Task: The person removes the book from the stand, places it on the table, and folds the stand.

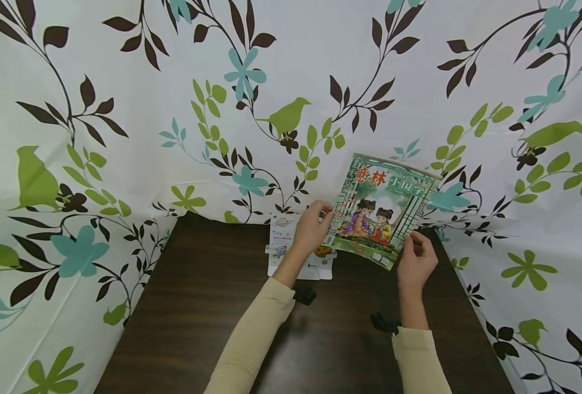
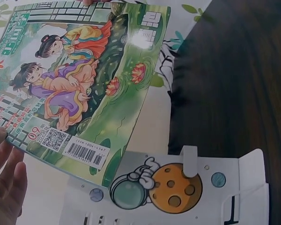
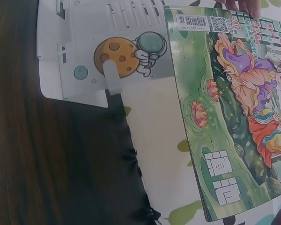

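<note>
A magazine with a green cover, two drawn children and red Chinese title characters is held up, tilted, over the back of the table. My left hand pinches its left edge, thumb on the cover in the left wrist view. At the lower right edge, my right hand grips it with curled fingers. Behind my left hand stands a white book stand printed "Tiny Universe". Its astronaut and orange planet show below the magazine in the left wrist view. My left forearm and hand hide part of the stand.
The dark wooden table reaches back to a white cloth patterned with leaves, birds and flowers, which hangs behind it and along both sides. Black straps sit at my wrists.
</note>
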Motion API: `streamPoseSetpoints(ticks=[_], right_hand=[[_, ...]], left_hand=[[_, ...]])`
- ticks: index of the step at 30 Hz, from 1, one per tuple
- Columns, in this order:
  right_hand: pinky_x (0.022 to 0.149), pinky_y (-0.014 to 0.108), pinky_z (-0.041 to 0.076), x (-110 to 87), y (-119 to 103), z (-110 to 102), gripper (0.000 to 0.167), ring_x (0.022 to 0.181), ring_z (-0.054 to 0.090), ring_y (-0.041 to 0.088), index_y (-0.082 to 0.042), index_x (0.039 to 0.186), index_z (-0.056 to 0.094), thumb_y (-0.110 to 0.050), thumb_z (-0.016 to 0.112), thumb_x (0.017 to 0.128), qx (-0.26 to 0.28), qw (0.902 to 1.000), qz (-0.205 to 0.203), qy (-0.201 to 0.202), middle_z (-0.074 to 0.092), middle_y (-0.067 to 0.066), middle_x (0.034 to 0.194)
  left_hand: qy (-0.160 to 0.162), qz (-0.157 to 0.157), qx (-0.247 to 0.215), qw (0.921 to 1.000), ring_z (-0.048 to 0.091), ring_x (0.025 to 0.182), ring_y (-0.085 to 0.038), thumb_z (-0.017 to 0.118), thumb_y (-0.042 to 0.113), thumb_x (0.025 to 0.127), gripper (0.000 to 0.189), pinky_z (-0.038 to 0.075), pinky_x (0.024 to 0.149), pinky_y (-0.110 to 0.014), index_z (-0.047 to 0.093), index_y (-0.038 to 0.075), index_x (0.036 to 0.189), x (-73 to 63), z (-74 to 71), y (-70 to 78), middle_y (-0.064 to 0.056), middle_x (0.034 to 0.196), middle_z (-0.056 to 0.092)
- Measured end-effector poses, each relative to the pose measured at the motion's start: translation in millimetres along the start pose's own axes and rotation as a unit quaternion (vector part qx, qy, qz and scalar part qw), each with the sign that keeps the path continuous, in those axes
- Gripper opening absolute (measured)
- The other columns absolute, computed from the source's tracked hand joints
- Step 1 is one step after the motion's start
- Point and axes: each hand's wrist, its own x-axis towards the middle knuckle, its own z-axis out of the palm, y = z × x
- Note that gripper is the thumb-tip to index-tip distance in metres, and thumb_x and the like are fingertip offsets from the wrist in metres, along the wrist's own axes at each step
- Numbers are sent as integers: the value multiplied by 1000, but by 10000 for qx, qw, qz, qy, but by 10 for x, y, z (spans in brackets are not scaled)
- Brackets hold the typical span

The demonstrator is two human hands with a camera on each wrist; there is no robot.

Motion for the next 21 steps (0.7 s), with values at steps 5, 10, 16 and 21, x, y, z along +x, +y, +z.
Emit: streamPoseSetpoints(ticks=[5,10,16,21], right_hand=[[69,20,44,3,4,-79,25,83,56,5,-2,123,78,-18,70,106,-77,9999,56,121,66,-19,102],[72,19,44,1,15,-124,25,85,55,3,2,124,76,-14,67,106,-193,9993,131,306,64,-17,103],[75,20,45,15,91,-247,27,87,57,3,2,123,76,-17,70,105,-135,9988,188,429,63,-18,100],[80,22,45,9,129,-343,28,90,59,3,2,123,76,-18,69,105,-268,9976,266,574,63,-19,100]], left_hand=[[-181,-98,-108,9997,71,107,-19,62,26,111,22,58,85,-32,69,11,126,-4,80,46,-5,119,73],[-268,49,-180,9995,70,106,-19,62,24,111,21,58,86,-30,68,10,126,-17,179,54,-5,119,72],[-447,104,139,9988,71,105,-17,61,27,112,23,57,82,-29,68,15,130,-31,268,103,-2,121,71],[-597,211,202,9978,71,100,-14,61,28,112,22,56,77,-27,68,16,129,-37,352,148,0,117,71]])
